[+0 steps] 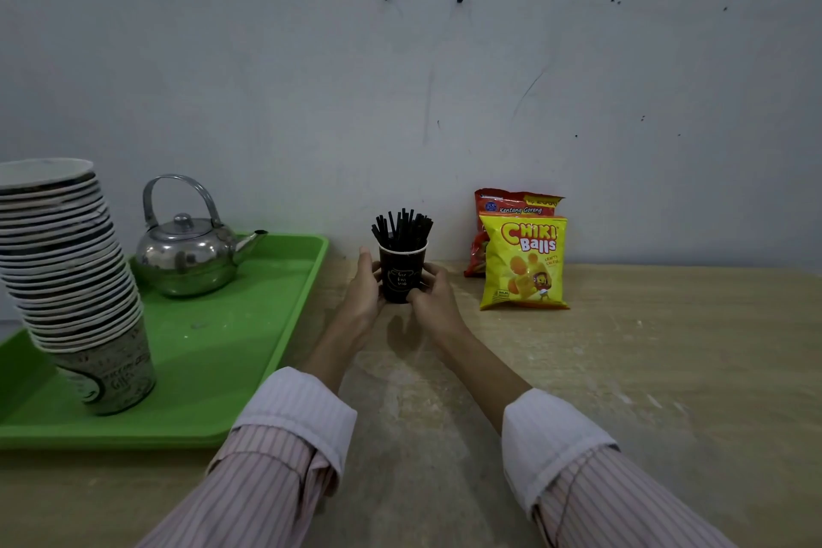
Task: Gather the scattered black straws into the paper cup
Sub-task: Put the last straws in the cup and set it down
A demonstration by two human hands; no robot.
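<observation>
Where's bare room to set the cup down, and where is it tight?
Widest free patch: table right of the snack bags. Also free: between the forearms, nearer than the cup. Tray shows bare green in front of the kettle, right of the cup stack. Tight: left hand and right hand hold the cup, between tray and snack bags.

Place: a plain drinks or snack counter, by the look of it
Cups: tall leaning stack of printed paper cups [66, 263] on a green plastic tray [249, 325]
Kettle: small shiny steel kettle [187, 256] on the same tray
Straws: black plastic straws [402, 227] standing in a black paper cup [400, 278]
Snacks: yellow snack packet [525, 263] in front of a red snack packet [511, 202], by the wall
Surfaces: pale wood-grain tabletop [645, 369], scuffed grey painted wall [311, 80]
</observation>
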